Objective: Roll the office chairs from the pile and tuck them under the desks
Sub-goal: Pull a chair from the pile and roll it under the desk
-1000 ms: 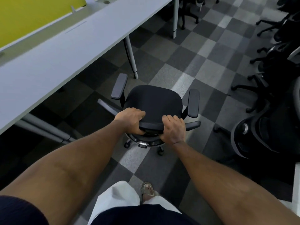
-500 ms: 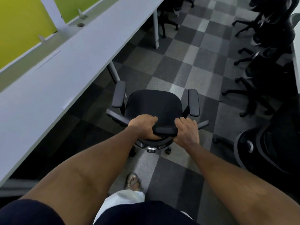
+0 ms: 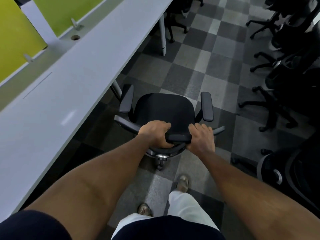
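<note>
Chair pile [image 3: 294,84] cut off right; castors mostly hidden.

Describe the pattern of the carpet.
The carpet is checkered in light and dark grey squares; head view.

Black office chair [image 3: 166,108], upright on its castors, seen from above and behind: padded seat, two flat armrests, backrest top edge [image 3: 178,138] nearest the viewer. The left hand [image 3: 155,133] and right hand [image 3: 200,139] grip that edge. The chair stands outside the long pale grey desk [image 3: 69,94], which runs from 7 to 12 o'clock of it, with its left armrest [image 3: 127,98] near the desk edge. The pile of black chairs [image 3: 290,84] crowds 1 to 4 o'clock, well apart.
</note>
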`<state>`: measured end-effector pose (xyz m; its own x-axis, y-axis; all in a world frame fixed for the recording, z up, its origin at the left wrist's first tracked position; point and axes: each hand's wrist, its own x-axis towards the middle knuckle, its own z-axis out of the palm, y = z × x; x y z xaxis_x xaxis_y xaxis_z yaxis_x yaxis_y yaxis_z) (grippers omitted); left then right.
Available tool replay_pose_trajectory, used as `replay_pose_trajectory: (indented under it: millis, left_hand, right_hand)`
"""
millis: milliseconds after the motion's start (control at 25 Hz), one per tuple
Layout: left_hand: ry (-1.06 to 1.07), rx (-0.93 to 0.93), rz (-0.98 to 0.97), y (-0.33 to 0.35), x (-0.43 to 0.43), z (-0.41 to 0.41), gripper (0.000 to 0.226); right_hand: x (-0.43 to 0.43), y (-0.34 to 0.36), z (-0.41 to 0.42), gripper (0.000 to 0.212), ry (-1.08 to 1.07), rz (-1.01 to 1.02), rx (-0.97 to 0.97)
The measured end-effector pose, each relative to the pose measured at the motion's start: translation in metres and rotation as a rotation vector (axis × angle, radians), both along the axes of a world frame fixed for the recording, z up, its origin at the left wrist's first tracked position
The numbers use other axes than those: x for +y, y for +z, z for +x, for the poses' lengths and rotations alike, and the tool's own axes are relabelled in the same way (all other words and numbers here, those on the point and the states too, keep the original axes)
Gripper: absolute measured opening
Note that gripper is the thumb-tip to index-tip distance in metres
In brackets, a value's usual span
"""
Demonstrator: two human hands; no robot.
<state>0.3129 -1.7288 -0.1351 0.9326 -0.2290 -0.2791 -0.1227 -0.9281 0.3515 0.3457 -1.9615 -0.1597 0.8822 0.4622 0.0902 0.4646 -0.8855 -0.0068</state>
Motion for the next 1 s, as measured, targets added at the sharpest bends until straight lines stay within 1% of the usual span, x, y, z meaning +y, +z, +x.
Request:
replay_pose_trajectory:
  millis: [160, 280, 360, 480, 560, 640, 800, 880, 1000]
  left_hand:
    - [0.084, 0.012, 0.035, 0.008, 0.031, 0.054, 0.058]
    - [0.168, -0.024, 0.068, 0.012, 0.044, 0.098, 0.058]
    - [0.183, -0.012, 0.068, 0.013, 0.042, 0.128, 0.058]
    - [0.204, -0.003, 0.082, 0.008, 0.028, 0.177, 0.058]
    - [0.272, 0.006, 0.042, 0.004, 0.024, 0.211, 0.057]
    - [0.319, 0.011, 0.041, 0.002, 0.024, 0.248, 0.058]
    - [0.377, -0.004, 0.014, -0.001, 0.03, 0.322, 0.059]
    - [0.399, -0.016, 0.0, -0.003, 0.034, 0.353, 0.059]
    - [0.435, -0.027, 0.003, -0.007, 0.047, 0.407, 0.06]
  right_hand:
    - [0.033, 0.0, 0.072, 0.041, 0.108, 0.05, -0.009]
    - [0.05, -0.002, 0.136, 0.036, 0.214, 0.084, 0.009]
    - [0.05, -0.004, 0.172, 0.038, 0.255, 0.074, 0.024]
    - [0.042, -0.006, 0.228, 0.048, 0.266, 0.036, -0.011]
    - [0.044, -0.005, 0.274, 0.048, 0.294, 0.024, 0.014]
    - [0.047, -0.003, 0.316, 0.049, 0.284, -0.03, 0.006]
    - [0.06, -0.003, 0.398, 0.051, 0.301, -0.04, 0.032]
    - [0.065, -0.001, 0.433, 0.05, 0.324, -0.043, 0.01]
    - [0.08, 0.0, 0.491, 0.056, 0.347, -0.048, 0.011]
